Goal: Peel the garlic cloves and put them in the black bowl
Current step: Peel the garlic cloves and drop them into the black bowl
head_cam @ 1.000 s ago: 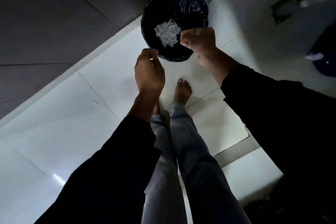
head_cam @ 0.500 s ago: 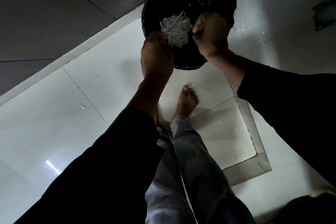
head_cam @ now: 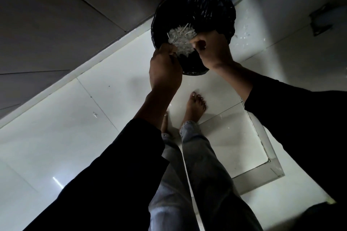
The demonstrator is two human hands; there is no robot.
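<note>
A round bin lined with a black plastic bag (head_cam: 210, 5) stands on the floor ahead of me, with a heap of white garlic skins (head_cam: 181, 40) inside. My left hand (head_cam: 165, 70) hangs over the bin's near rim, fingertips pinching a small pale bit of garlic skin. My right hand (head_cam: 213, 50) is curled over the bin to the right of the heap. Its thumb presses against the fingers on what seems to be a small garlic clove, mostly hidden in the dark. No black bowl is in view.
I stand barefoot on pale glossy floor tiles (head_cam: 65, 127), my right foot (head_cam: 195, 107) just short of the bin. A dark wall (head_cam: 56, 24) runs along the left. A metal-framed floor panel (head_cam: 262, 174) lies to my right. White bits lie scattered on the floor (head_cam: 244, 33).
Both hands have moved further over the bin and closer to the heap of skins. The view has shifted forward so the bin looks nearer.
</note>
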